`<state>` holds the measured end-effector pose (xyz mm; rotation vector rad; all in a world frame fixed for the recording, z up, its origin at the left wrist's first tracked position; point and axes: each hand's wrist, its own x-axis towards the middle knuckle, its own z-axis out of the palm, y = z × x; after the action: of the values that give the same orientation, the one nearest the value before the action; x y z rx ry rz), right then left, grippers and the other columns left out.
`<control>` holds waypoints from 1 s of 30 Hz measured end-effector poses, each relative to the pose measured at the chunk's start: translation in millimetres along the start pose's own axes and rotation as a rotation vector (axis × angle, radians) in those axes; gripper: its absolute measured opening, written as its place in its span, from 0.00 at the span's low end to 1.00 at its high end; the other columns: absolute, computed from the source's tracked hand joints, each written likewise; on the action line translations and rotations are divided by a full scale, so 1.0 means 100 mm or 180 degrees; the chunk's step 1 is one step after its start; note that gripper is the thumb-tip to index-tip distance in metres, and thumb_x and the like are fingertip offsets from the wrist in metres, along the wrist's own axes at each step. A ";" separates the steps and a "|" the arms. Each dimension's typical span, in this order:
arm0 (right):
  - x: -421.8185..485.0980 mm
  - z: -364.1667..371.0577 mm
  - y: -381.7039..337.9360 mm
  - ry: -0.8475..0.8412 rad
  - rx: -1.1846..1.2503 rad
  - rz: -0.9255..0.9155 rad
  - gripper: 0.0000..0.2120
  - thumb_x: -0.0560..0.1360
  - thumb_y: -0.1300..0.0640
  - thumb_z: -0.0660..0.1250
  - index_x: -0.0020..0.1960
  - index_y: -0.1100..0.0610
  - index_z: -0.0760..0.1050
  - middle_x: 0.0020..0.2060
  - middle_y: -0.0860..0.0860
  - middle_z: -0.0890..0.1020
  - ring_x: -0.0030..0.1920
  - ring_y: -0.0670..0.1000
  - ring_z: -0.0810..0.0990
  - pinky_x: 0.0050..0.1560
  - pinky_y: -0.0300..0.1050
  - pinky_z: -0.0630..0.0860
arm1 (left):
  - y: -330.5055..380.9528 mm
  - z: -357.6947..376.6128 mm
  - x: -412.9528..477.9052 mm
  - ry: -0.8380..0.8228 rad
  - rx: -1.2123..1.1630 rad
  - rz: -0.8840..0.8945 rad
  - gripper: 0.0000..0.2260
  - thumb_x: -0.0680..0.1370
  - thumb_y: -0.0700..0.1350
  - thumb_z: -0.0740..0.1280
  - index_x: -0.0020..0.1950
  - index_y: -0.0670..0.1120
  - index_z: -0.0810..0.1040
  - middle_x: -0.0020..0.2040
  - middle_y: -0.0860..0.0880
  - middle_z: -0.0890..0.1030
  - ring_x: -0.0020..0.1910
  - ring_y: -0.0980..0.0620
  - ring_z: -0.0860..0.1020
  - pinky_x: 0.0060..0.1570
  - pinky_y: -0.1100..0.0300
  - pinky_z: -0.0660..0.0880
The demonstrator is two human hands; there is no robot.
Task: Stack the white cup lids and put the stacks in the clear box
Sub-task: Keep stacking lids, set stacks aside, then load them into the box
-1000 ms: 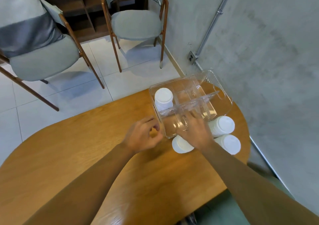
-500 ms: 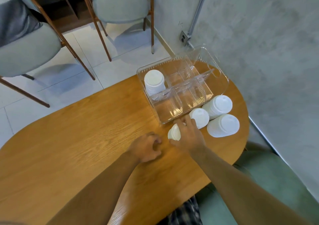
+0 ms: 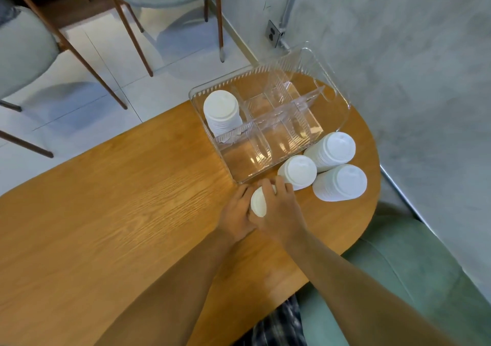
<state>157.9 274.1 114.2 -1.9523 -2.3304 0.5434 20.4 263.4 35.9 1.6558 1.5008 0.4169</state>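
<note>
- Here, left hand (image 3: 235,214) and right hand (image 3: 283,215) each have a grip clamped round one tilted lid stack (image 3: 259,204).
- Clear box (image 3: 239,76) at its twelve o'clock; three standing stacks (image 3: 340,183) at two o'clock.

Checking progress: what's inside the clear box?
One lid stack stands in the far-left compartment of the clear box; the rest look empty. The stack covers the floor beneath.

Grey chairs (image 3: 24,53) and seemingly a socket (image 3: 273,33) stand beyond the wooden table (image 3: 106,226).
</note>
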 end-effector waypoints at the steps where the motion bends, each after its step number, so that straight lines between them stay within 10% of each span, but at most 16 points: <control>1: 0.00 0.01 0.01 -0.0032 -0.0015 0.0026 0.39 0.62 0.41 0.83 0.66 0.53 0.71 0.61 0.56 0.77 0.56 0.58 0.78 0.49 0.52 0.83 | -0.01 0.01 0.00 0.0006 0.0000 0.0012 0.42 0.70 0.58 0.81 0.80 0.51 0.66 0.74 0.53 0.71 0.69 0.52 0.73 0.61 0.54 0.80; 9: -0.03 -0.16 0.05 -0.0572 -0.0032 0.0032 0.40 0.71 0.41 0.79 0.76 0.47 0.64 0.73 0.50 0.68 0.71 0.56 0.69 0.63 0.53 0.81 | 0.13 -0.12 -0.02 0.0044 0.0288 0.0307 0.42 0.67 0.63 0.79 0.75 0.46 0.73 0.69 0.48 0.77 0.67 0.47 0.75 0.59 0.52 0.79; 22: -0.16 -1.14 0.07 -0.0060 0.0294 -0.0191 0.40 0.66 0.39 0.80 0.71 0.50 0.69 0.66 0.49 0.71 0.63 0.55 0.74 0.52 0.53 0.81 | 0.81 -0.63 -0.04 0.0390 0.0451 0.1085 0.41 0.66 0.62 0.81 0.71 0.40 0.76 0.61 0.44 0.77 0.56 0.44 0.79 0.48 0.49 0.81; 30: 0.32 -1.89 0.07 0.0295 0.0664 -0.0224 0.40 0.67 0.41 0.81 0.70 0.53 0.66 0.63 0.47 0.69 0.59 0.49 0.70 0.49 0.48 0.74 | 1.37 -1.16 0.46 0.0876 0.0467 0.1279 0.39 0.67 0.56 0.83 0.72 0.41 0.75 0.66 0.41 0.77 0.64 0.41 0.77 0.59 0.49 0.79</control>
<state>207.6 349.7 283.7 -1.7586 -2.1799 0.6466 36.3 357.8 194.9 2.0927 1.4137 0.7948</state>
